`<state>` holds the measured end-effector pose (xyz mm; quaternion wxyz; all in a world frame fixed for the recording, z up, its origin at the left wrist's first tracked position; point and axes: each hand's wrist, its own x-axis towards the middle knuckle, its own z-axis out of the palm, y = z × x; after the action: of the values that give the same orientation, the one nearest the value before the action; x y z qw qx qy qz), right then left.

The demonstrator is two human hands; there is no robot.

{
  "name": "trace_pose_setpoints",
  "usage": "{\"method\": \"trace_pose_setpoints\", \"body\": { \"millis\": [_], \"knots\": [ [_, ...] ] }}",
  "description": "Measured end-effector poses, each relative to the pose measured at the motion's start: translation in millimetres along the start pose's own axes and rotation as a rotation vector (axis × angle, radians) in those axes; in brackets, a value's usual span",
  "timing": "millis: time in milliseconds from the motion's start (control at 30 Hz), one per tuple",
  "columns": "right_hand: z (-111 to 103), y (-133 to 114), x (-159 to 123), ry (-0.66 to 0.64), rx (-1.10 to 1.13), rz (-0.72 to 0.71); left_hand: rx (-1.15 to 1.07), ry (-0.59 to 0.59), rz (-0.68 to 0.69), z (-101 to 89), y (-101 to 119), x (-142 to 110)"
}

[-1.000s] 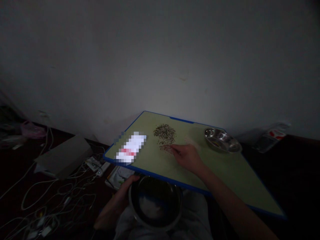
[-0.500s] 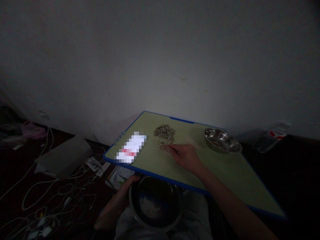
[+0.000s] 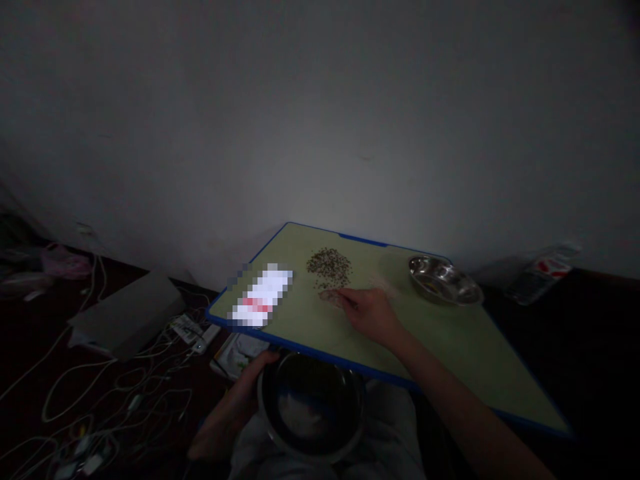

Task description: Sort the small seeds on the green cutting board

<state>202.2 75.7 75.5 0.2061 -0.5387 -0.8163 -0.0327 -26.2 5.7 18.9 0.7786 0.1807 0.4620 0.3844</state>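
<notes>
My right hand (image 3: pixel 374 316) rests low over a folding table (image 3: pixel 295 327) with a pale green top and blue edge. Its fingers are pinched together; whatever lies between them is too small and dark to make out. Just beyond the fingertips is a small pale reddish patch of grains (image 3: pixel 329 297). A loose pile of mixed dark and light grains (image 3: pixel 329 265) spreads farther back. Below the table's near edge, my left hand (image 3: pixel 261 365) grips the left rim of a round metal bowl (image 3: pixel 267 413) on my lap. Pale stuff shows in its dark inside.
A phone-like bright screen (image 3: pixel 263 297), pixelated, lies on the table's left. At the right edge sits a shiny steel basin (image 3: pixel 445 283). Tangled white cables (image 3: pixel 120 393) and a grey box (image 3: pixel 127 313) cover the floor at left. A wall (image 3: pixel 320 120) rises behind.
My right hand has barely shifted, its fingers moving slightly at the reddish patch. The left hand and bowl stay in place; the view has tilted very slightly.
</notes>
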Motion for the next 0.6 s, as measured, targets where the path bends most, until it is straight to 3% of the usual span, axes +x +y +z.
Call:
{"method": "trace_pose_setpoints", "body": {
  "millis": [600],
  "knots": [
    [1.8, 6.1, 1.5, -0.022, -0.074, 0.02, -0.004, -0.026, 0.013, -1.7, -0.4, 2.9]
  ]
}}
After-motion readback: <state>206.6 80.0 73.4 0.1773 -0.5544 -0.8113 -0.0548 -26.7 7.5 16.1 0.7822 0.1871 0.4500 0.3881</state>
